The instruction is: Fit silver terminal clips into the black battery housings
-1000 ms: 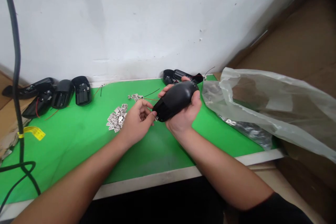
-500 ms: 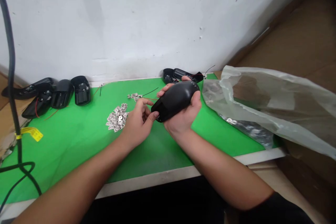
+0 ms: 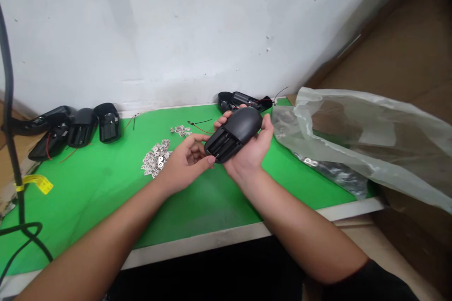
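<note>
A black plastic battery housing (image 3: 244, 124) with a rounded top lies tilted in my right hand (image 3: 249, 157). My right palm supports it from below, with fingers and thumb wrapped round its sides. The open battery compartment faces up towards me. My left hand (image 3: 185, 160) grips the lower left end, its thumb at the compartment's edge and its fingers against the side. Whether a small part is pinched there is hidden. A red and a black wire (image 3: 201, 128) stretch out beside the housing. Behind my left hand lies a pile of small metal contact plates (image 3: 154, 162).
On the green mat (image 3: 106, 207), a smaller heap of contacts (image 3: 181, 130) lies farther back. Several black housings (image 3: 83, 127) stand at the left, others (image 3: 243, 99) at the back. A clear plastic bag (image 3: 332, 171) occupies the right; a black cable (image 3: 19, 169) hangs left.
The housing has rolled in my right hand, so its battery compartment now shows more fully. My left thumb has shifted slightly at its lower end.
</note>
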Motion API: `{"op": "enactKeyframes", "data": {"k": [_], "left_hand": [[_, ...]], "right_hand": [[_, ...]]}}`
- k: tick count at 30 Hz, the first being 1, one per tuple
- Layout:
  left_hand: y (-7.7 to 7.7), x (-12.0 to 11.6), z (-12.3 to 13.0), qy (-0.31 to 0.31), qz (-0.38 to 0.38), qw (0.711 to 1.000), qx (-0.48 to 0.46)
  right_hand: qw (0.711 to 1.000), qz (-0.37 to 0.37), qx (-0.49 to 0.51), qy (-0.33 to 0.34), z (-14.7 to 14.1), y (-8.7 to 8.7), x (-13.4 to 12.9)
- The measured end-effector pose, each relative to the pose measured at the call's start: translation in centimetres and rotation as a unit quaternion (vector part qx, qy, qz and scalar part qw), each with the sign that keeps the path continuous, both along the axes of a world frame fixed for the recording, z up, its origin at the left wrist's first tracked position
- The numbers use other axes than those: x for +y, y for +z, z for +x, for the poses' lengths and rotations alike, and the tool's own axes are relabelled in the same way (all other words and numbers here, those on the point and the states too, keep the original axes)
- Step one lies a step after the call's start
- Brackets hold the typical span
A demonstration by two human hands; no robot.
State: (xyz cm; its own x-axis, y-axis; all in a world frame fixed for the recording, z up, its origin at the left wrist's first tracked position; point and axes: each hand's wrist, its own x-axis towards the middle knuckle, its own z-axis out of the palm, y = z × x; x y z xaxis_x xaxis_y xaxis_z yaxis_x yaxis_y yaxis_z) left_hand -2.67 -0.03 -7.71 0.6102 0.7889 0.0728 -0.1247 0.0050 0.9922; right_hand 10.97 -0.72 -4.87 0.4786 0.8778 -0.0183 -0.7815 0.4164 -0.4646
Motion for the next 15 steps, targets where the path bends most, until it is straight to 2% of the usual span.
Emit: {"op": "enactKeyframes", "data": {"k": [6,15], "left_hand": [[0.2,-0.1,0.0,-0.005,-0.055,0.998,0.010],[0.4,-0.5,0.1,0.037,-0.022,0.999,0.031]], "right_hand": [[1.000,0.008,-0.011,0.006,-0.4,-0.2,-0.2],[0.997,0.035,-0.062,-0.014,-1.1,0.1,-0.9]]}}
